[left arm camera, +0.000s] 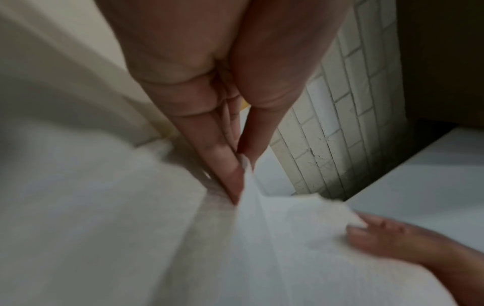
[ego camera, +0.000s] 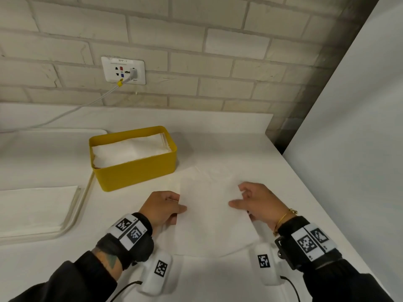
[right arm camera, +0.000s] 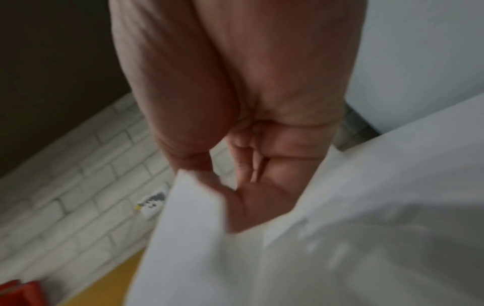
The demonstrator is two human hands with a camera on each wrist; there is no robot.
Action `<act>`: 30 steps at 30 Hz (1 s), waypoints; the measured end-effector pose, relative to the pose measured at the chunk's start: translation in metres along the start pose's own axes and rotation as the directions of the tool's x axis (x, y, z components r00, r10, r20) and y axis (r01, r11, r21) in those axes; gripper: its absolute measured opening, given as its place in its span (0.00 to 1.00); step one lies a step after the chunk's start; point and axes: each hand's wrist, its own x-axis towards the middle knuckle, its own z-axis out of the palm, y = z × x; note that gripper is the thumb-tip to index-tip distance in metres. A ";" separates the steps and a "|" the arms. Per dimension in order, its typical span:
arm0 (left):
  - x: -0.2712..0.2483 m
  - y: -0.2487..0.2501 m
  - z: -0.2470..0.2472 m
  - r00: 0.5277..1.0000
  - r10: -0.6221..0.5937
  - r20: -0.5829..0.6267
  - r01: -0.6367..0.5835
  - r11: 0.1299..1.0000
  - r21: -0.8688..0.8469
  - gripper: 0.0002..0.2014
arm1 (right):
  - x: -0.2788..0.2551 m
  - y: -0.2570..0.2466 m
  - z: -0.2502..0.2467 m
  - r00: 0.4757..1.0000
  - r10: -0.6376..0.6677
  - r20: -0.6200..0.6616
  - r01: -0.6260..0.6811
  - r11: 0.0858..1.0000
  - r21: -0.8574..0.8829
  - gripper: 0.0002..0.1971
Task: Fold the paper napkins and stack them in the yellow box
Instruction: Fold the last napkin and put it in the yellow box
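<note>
A white paper napkin (ego camera: 209,205) lies in front of me on the white counter (ego camera: 250,153), its near part lifted between both hands. My left hand (ego camera: 174,205) pinches its left edge between thumb and fingers (left arm camera: 230,178). My right hand (ego camera: 239,199) pinches the right edge, thumb on top. In the right wrist view the napkin (right arm camera: 288,258) drapes over that hand's fingers (right arm camera: 261,202). The yellow box (ego camera: 135,168) stands beyond the left hand, holding a stack of folded napkins (ego camera: 130,149).
A pale tray (ego camera: 80,205) at the left carries a pile of flat napkins (ego camera: 35,205). A wall socket (ego camera: 123,70) with a plugged cable sits on the brick wall behind. A white panel (ego camera: 353,127) bounds the counter on the right.
</note>
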 end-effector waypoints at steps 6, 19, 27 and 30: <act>-0.007 0.011 0.010 0.990 -0.111 0.087 0.131 0.951 -0.279 0.23 | -0.020 -0.044 0.045 0.947 -0.074 0.313 0.068 0.997 0.030 0.25; -0.018 0.023 0.001 0.986 0.132 0.106 -0.082 0.918 -0.387 0.20 | -0.005 -0.013 0.055 0.980 -0.016 0.197 -0.066 0.914 0.401 0.11; -0.032 0.020 -0.014 0.985 0.161 0.066 -0.114 0.885 -0.451 0.14 | 0.004 -0.019 0.073 0.948 -0.102 0.302 0.059 0.988 0.146 0.07; -0.036 0.010 -0.030 0.990 0.143 -0.018 -0.135 0.875 -0.464 0.13 | 0.022 -0.021 0.048 0.973 -0.151 0.176 0.174 0.977 -0.125 0.06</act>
